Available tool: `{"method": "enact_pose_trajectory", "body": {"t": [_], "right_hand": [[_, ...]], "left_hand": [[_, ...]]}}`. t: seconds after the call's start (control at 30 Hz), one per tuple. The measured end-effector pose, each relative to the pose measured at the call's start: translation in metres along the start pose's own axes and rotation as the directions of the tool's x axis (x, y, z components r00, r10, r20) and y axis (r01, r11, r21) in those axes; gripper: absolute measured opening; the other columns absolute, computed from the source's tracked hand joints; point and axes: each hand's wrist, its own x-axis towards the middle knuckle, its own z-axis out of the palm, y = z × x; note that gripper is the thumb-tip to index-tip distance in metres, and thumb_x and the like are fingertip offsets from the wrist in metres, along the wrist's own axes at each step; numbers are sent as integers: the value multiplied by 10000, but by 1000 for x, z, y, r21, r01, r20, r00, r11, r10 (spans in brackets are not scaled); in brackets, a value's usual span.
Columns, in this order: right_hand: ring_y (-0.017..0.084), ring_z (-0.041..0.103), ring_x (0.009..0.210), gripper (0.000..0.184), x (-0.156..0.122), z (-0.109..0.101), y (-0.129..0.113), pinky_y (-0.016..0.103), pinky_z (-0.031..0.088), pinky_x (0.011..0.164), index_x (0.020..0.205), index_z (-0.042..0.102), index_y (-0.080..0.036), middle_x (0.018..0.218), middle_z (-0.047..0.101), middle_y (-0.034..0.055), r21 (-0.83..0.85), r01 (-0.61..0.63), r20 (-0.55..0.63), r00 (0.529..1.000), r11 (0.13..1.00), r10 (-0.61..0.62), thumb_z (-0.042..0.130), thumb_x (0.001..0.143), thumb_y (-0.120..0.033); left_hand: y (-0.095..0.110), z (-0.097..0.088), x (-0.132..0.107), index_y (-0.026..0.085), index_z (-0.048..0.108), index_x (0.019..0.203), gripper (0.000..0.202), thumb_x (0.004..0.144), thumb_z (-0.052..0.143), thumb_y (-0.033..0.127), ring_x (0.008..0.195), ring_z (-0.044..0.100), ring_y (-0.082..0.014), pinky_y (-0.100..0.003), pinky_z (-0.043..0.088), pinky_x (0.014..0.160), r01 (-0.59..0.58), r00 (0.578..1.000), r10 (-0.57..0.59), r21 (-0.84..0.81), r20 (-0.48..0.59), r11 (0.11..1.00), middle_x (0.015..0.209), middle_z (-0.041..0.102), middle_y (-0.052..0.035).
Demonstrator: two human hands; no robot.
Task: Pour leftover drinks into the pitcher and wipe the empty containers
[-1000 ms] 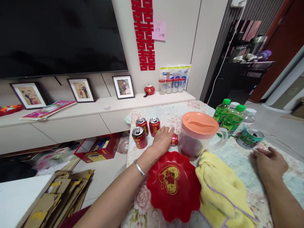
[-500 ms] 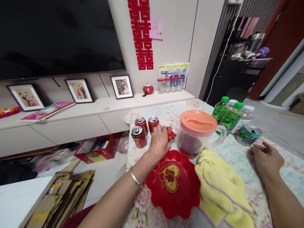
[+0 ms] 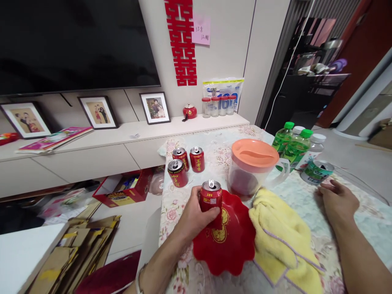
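My left hand (image 3: 196, 216) is wrapped round a red drink can (image 3: 211, 199), which stands upright with its opened top facing up. The can is over the far left part of a red scalloped plate (image 3: 235, 249) with a gold heart print. Three more red cans, among them a front one (image 3: 178, 174), a rear one (image 3: 181, 156) and a right one (image 3: 197, 160), stand at the table's left edge. My right hand (image 3: 339, 204) rests on the tablecloth with loosely bent fingers apart, holding nothing, just in front of a green-labelled tin (image 3: 317, 172).
A clear pitcher (image 3: 245, 179) with an orange lid stands behind the plate. To the plate's right lies a crumpled yellow towel (image 3: 284, 241). Several bottles (image 3: 295, 149) are at the back right. A TV cabinet (image 3: 147, 151) with photo frames runs behind the floral-covered table (image 3: 171, 208).
My left hand has brought the red can from beside the pitcher nearer to me, over the plate, turning it from tilted to upright. My right hand stays near the tin.
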Motion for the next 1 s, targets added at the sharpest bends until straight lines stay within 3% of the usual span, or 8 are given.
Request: {"method": "enact_pose_trajectory", "body": {"t": [0.13, 0.3, 0.47, 0.67, 0.87, 0.93, 1.0], "right_hand": [[214, 738, 991, 382, -4, -1, -8, 404, 646, 827, 1337, 646, -189, 1225, 724, 78, 28, -92, 38, 995, 995, 91, 717, 982, -311], [222, 736, 1011, 364, -11, -3, -19, 416, 639, 852, 1313, 662, -189, 1216, 728, 73, 29, -110, 30, 994, 994, 109, 727, 974, -303], [211, 735, 981, 342, -13, -4, -20, 401, 640, 829, 1290, 670, -181, 1193, 729, 68, 57, -111, 24, 994, 992, 110, 729, 972, -295], [184, 726, 911, 286, -8, -2, -16, 370, 635, 781, 1231, 683, -169, 1134, 731, 55, 122, -91, -8, 996, 988, 93, 722, 977, -294], [141, 684, 777, 235, -20, -9, -34, 322, 608, 708, 1143, 694, -159, 991, 717, 17, 253, 86, -23, 996, 964, -83, 735, 961, -301], [141, 665, 716, 256, -33, -20, -45, 334, 604, 714, 1079, 712, -163, 890, 705, -1, 295, 147, 41, 985, 944, -166, 777, 903, -338], [173, 670, 699, 305, -55, -35, -56, 354, 608, 725, 968, 750, -183, 809, 708, 5, 315, 183, 192, 949, 931, -251, 830, 803, -427]], "left_hand": [[-6, -3, 3, 244, 427, 1177, 590, 716, 780, 345, 934, 734, -255, -398, 558, 861, -1, 999, 4, 71, -40, 997, 1018, 732, -32], [1, -12, 13, 228, 438, 1184, 581, 722, 775, 333, 976, 725, -274, -430, 548, 916, -48, 991, 77, 241, -110, 969, 1066, 720, -56], [1, -20, 24, 231, 403, 1202, 637, 707, 783, 360, 1046, 716, -305, -463, 538, 955, -59, 983, 103, 263, -155, 963, 1096, 709, -73], [-1, -15, 2, 243, 411, 1222, 632, 696, 754, 319, 1079, 717, -297, -474, 522, 1012, -33, 985, 69, 216, -161, 976, 1149, 715, -67], [-10, -4, -15, 233, 438, 1242, 652, 669, 732, 336, 1168, 675, -333, -551, 485, 1076, -56, 967, 125, 294, -221, 954, 1238, 667, -105], [-12, -2, -15, 230, 448, 1273, 678, 666, 730, 338, 1207, 659, -335, -564, 465, 1109, -83, 961, 159, 311, -226, 947, 1277, 656, -112], [-15, -2, -14, 234, 457, 1314, 697, 675, 723, 325, 1252, 636, -331, -566, 450, 1134, -121, 955, 202, 336, -218, 934, 1322, 641, -113]]}}
